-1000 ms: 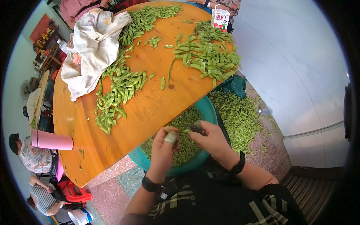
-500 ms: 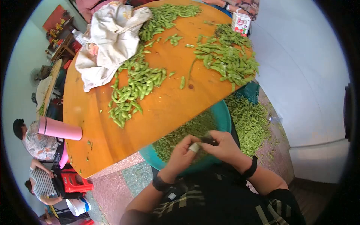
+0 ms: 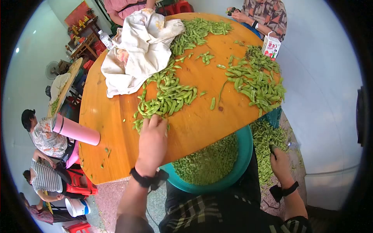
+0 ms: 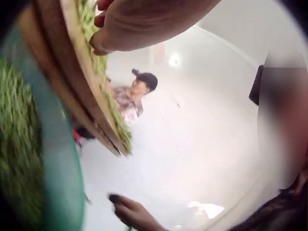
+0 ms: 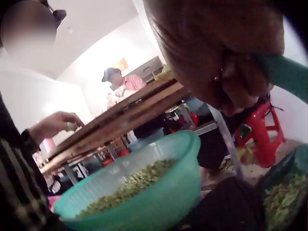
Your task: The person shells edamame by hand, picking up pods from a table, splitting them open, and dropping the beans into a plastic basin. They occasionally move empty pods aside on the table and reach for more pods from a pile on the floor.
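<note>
My left hand [image 3: 152,140] reaches over the table, its fingertips in the near end of a heap of green soybean pods [image 3: 171,101]; they are partly hidden. In the left wrist view, its fingers also overlap pods at the table edge. My right hand [image 3: 281,167] is low on the right, over a pile of green pods or husks [image 3: 259,151] on the floor. A small dark thing [image 3: 273,150] shows at its fingertips; I cannot tell whether it is held or worn. Between the hands stands a teal basin [image 3: 245,155] with many shelled green beans [image 3: 208,159].
On the round wooden table [image 3: 120,147] lie a white cloth [image 3: 142,50], a pink tumbler [image 3: 77,130], another pod heap [image 3: 254,83] and a juice carton [image 3: 271,47]. The table edge overhangs the basin. Other people sit around; red stools [image 3: 79,186] stand at left.
My hands, together over the basin earlier, have parted: the left went up and left to the pods, the right moved right over the floor pile. The view has shifted, showing more of the basin.
</note>
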Demonstrator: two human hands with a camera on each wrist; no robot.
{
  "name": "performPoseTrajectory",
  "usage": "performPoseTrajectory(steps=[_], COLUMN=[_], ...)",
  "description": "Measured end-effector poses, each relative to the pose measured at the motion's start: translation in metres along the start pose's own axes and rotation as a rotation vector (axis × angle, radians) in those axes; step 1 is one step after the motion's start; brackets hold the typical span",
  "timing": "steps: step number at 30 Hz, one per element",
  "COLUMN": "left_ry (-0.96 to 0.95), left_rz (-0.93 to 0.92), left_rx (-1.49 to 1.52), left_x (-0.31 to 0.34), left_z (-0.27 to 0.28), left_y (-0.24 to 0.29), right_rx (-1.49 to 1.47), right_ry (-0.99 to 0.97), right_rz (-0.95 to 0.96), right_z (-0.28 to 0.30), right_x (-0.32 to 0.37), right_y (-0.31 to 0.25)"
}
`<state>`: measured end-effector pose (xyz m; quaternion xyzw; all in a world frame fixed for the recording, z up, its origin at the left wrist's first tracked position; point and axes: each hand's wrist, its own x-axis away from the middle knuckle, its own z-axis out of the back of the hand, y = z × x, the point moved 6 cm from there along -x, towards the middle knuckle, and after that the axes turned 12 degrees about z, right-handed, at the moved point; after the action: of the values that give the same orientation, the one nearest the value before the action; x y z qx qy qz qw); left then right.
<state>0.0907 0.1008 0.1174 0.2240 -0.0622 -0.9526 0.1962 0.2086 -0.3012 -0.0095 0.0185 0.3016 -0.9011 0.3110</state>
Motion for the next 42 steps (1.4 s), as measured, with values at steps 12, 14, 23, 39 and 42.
performPoseTrajectory(steps=[12, 14, 23, 39, 42], left_ry=[-0.026, -0.035, -0.154, -0.501, -0.506], left_rz=[0.204, 0.224, 0.330, 0.392, 0.351], left_rx=[0.019, 0.057, 0.294, 1.223, 1.124], left_x=[-0.052, -0.054, -0.025, 0.065, 0.067], left_z=[-0.031, -0.033, -0.006, -0.051, -0.049], left_y=[-0.002, -0.005, 0.027, 0.074, 0.076], right_rx=[-0.321, -0.360, -0.966, -1.355, -1.300], right_ry=[-0.107, -0.137, -0.196, -0.455, -0.474], right_rz=[0.138, 0.207, 0.060, -0.277, -0.267], right_z=[-0.018, -0.021, -0.021, -0.032, -0.033], right_x=[-0.038, -0.042, -0.088, -0.065, -0.060], right_y=[-0.094, -0.105, -0.170, -0.172, -0.169])
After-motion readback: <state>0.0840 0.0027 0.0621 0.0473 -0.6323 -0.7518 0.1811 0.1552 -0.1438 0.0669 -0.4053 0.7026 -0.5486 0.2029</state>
